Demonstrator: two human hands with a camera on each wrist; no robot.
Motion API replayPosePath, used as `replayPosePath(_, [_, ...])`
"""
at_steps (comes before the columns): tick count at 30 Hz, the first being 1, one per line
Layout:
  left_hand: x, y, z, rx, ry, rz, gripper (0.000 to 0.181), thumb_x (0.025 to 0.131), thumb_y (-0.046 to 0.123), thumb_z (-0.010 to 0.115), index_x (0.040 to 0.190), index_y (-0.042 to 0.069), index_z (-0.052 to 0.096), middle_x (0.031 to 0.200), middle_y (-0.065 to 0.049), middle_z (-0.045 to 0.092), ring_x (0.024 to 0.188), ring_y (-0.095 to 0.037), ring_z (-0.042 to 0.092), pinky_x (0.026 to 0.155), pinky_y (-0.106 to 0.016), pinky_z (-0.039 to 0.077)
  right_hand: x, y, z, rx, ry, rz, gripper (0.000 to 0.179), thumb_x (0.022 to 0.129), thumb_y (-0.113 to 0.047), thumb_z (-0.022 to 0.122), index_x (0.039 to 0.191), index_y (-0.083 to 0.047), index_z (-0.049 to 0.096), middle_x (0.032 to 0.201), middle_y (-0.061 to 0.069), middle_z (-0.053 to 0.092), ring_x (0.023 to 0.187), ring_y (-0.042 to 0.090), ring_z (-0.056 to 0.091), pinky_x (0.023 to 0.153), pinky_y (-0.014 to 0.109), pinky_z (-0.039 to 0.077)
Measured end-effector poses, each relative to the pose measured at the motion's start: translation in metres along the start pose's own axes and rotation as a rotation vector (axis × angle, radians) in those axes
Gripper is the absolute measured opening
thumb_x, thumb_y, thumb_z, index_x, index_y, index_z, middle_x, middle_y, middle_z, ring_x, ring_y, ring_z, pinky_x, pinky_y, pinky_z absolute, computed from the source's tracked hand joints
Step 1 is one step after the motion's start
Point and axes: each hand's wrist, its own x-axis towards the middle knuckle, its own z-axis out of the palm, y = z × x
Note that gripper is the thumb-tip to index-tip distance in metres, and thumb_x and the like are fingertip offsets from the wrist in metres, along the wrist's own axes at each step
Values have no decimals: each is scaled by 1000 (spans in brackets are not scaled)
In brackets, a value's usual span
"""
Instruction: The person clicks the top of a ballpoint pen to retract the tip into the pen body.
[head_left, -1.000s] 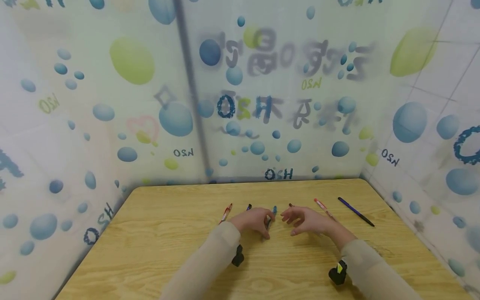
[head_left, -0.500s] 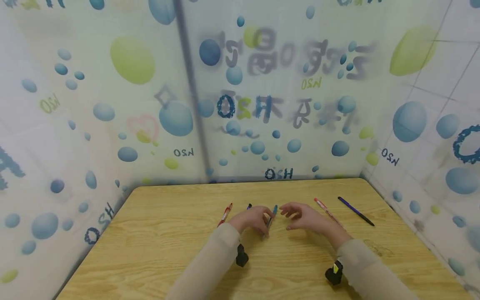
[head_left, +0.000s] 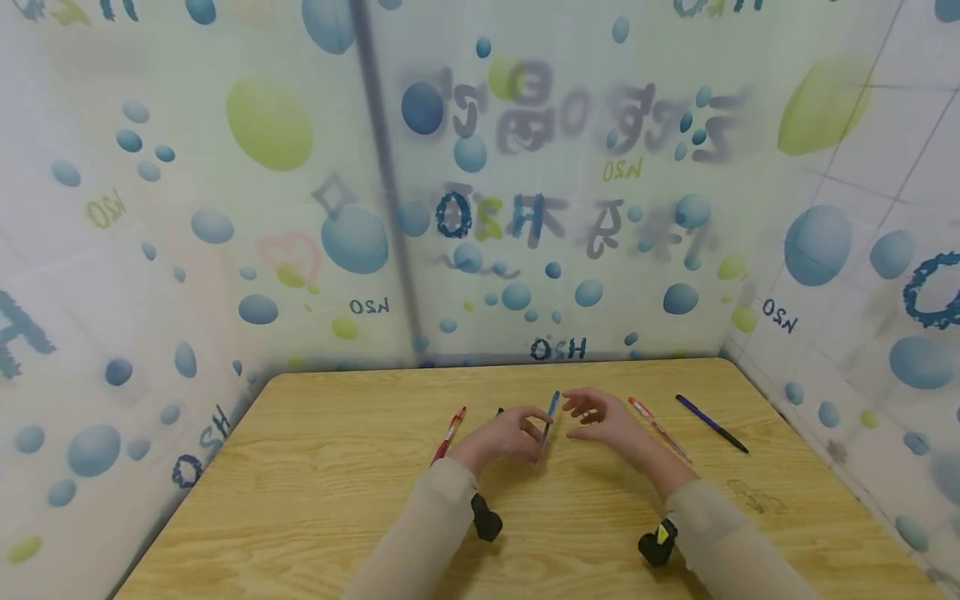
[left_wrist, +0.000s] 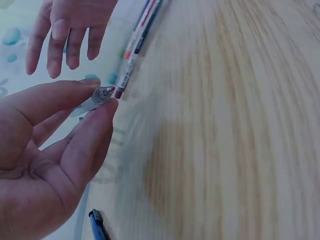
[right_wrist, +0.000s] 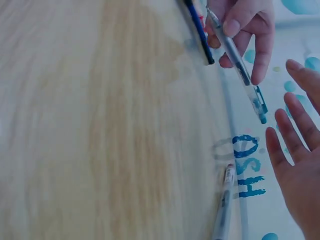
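Note:
My left hand (head_left: 513,435) pinches a clear pen with a blue-green cap end (head_left: 553,407) between thumb and fingers, and the pen leans up above the table. In the left wrist view the pen's tip (left_wrist: 107,91) points toward the camera from between the fingertips. In the right wrist view the pen's clear barrel (right_wrist: 235,52) slants away from the left hand toward the right hand (right_wrist: 302,150). My right hand (head_left: 603,419) stands just right of the pen's capped end, fingers loosely bent, apart from it and holding nothing.
On the wooden table (head_left: 337,467) lie a red pen (head_left: 450,433) on the left, a pale red-capped pen (head_left: 660,429) and a dark blue pen (head_left: 712,423) on the right. Another dark-tipped pen (head_left: 500,411) is mostly hidden behind the left hand. A patterned curtain (head_left: 480,167) stands behind.
My left hand has raised the blue-green pen off the table, its capped end now higher. The right hand has shifted slightly farther forward, beside the pen's end.

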Motion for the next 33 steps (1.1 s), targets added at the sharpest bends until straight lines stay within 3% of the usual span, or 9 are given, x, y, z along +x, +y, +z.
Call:
replayPosePath(6, [3,0,2,-157,38,111,61,83,-8,71,138,7,52,106,-13,64,89,-22,67,74,-36,55,5,-7,2,11,103,25,61,84,-24,79,138,-12,53,122,19,59,111,41,52,94,43,45])
replayPosePath(12, [0,6,-1,-228,95,193,58,85,-8,69,138,8,51,113,-22,62,94,-23,66,79,-38,55,17,-15,5,17,203,-1,60,84,-10,78,138,-12,53,120,13,61,107,33,56,91,43,47])
replayPosePath(17, [-5,15,-2,-278,129,251,58,87,-8,68,139,11,50,121,-26,58,97,-26,66,83,-40,54,28,-25,9,60,224,-27,62,83,-9,78,140,-10,52,120,17,61,105,33,57,90,39,49])
replayPosePath(21, [-9,22,-2,-300,167,286,59,86,-7,69,139,14,51,124,-27,56,97,-25,65,82,-40,54,32,-34,11,95,217,-63,65,85,-8,77,143,-11,48,123,20,61,106,35,56,92,45,47])
replayPosePath(26, [-17,29,-2,-303,237,305,59,85,-9,69,137,14,51,122,-23,59,94,-24,64,81,-39,54,33,-47,14,114,208,-63,65,88,-9,73,146,-12,43,123,15,63,108,33,58,91,46,48])
replayPosePath(33, [-29,41,1,-256,280,356,59,87,-4,70,137,23,52,118,-6,64,98,-23,63,82,-39,54,30,-63,15,136,204,-56,64,90,-8,71,147,-15,43,122,12,64,110,30,59,89,41,51])
